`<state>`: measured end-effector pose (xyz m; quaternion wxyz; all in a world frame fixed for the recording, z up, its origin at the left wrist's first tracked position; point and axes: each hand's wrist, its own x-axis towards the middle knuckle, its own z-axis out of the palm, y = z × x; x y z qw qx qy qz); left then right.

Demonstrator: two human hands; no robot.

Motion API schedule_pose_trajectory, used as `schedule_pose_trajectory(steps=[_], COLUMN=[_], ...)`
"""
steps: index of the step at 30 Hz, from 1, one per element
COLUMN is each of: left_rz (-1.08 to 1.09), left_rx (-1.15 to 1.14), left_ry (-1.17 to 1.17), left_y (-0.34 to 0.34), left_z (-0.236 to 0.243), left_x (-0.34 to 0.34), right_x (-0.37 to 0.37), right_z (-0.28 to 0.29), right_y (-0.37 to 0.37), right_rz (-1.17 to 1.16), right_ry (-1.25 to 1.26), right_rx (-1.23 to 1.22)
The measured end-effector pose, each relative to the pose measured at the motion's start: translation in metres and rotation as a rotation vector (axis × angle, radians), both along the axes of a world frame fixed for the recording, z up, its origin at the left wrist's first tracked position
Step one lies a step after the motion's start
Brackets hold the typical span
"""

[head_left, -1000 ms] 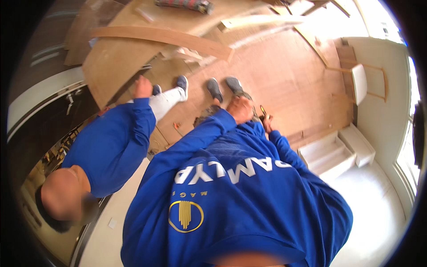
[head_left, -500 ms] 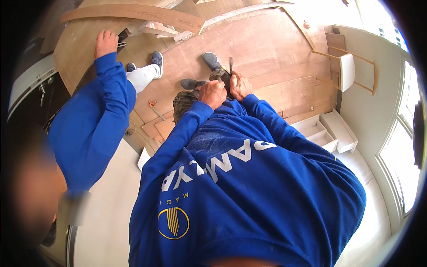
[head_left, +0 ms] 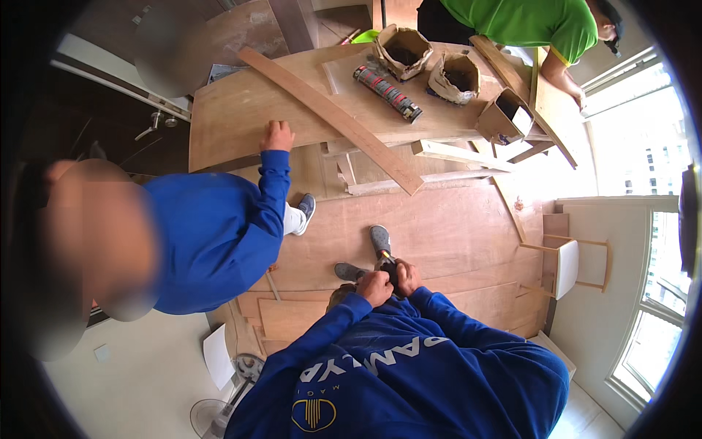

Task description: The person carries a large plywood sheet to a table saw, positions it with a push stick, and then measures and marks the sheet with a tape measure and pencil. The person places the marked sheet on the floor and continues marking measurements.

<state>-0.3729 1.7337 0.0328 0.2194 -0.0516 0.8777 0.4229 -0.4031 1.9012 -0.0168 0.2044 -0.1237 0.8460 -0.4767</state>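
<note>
My left hand point(head_left: 376, 288) and my right hand point(head_left: 408, 278) are close together at my waist, both with fingers closed. Between them is a small dark thing point(head_left: 390, 272), with a bit of yellow point(head_left: 387, 257) showing just beyond it. My fingers cover most of it, so its kind cannot be made out. Below my hands are my grey shoes point(head_left: 379, 238) on the wooden floor. To my left a co-worker in a blue sweatshirt point(head_left: 212, 234) rests a closed hand point(head_left: 278, 136) at the edge of a wooden workbench point(head_left: 227, 110).
A long board point(head_left: 329, 117) lies slantwise across the bench, its end overhanging. Behind it are a tube point(head_left: 387, 94), two torn paper bags point(head_left: 455, 77) and a cardboard box point(head_left: 504, 117). Someone in green point(head_left: 519, 25) leans at the far right. A chair point(head_left: 567, 269) stands right; a fan point(head_left: 212, 415) lower left.
My view has tilted up, bringing the bench top and the person in green into sight. My hands stay together at my waist. The co-worker's hand remains by the bench edge.
</note>
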Motion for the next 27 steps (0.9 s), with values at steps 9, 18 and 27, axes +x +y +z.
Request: schedule_pose_trajectory(steps=[9,18,27], left_rz=[-0.072,-0.057,0.440], left_rx=[0.020,-0.091,0.099], left_ry=[-0.047,-0.110,-0.042], left_y=[-0.039,-0.085,-0.224], left_z=[-0.001,0.007,-0.081], left_x=[0.040,0.034,0.176], right_x=[0.017,0.030,0.012], right_z=[0.001,-0.030,0.012], right_y=[-0.047,-0.009,-0.060], right_rz=[0.125,0.139,0.278], right_ry=[-0.166,-0.356,0.336], right_rx=[0.378,0.606,0.613])
